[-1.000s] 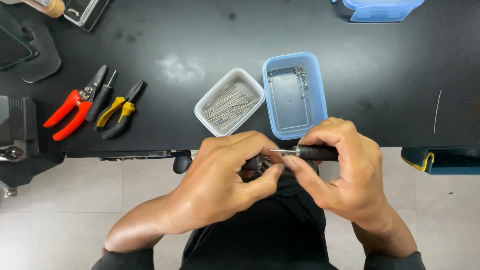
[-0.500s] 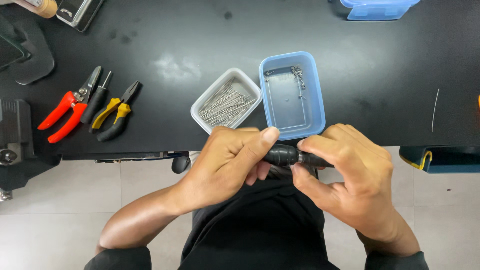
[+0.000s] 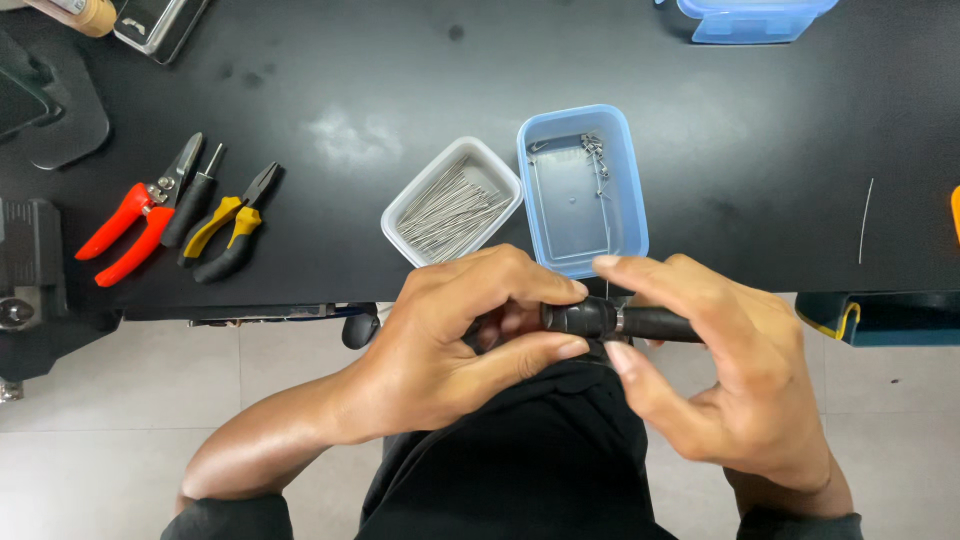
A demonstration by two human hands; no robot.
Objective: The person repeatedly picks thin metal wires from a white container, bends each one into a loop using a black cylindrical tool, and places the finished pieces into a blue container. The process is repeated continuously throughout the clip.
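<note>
Both hands meet just off the near edge of the black tabletop (image 3: pixel 700 80), over the person's lap, w/ a short black cylindrical tool (image 3: pixel 610 320) held crosswise btwn them. Left hand (image 3: pixel 455 345) is clamped on the tool's left end, thumb under and forefinger over the top, other fingers curled in behind. Right hand (image 3: pixel 720 375) is closed on the tool's right part, forefinger laid along the top and thumb pressing from below near a thin silver ring on the barrel; can't tell what the far right tip looks like, palm hides it. Just beyond the hands on the tabletop sit 2 small trays side by side, touching or nearly so: a white tray (image 3: pixel 398 222) full of thin metal pins, tilted at an angle, and right of it a blue tray (image 3: pixel 634 190) w/ only a few small metal bits at its far end. Well to the left lie red-handled cutters (image 3: pixel 125 230), a small black screwdriver (image 3: pixel 190 205) and yellow-and-black pliers (image 3: pixel 225 230), close together. A single thin wire (image 3: pixel 866 220) lies far right. Another blue container (image 3: pixel 750 18) sits at the far edge.
</note>
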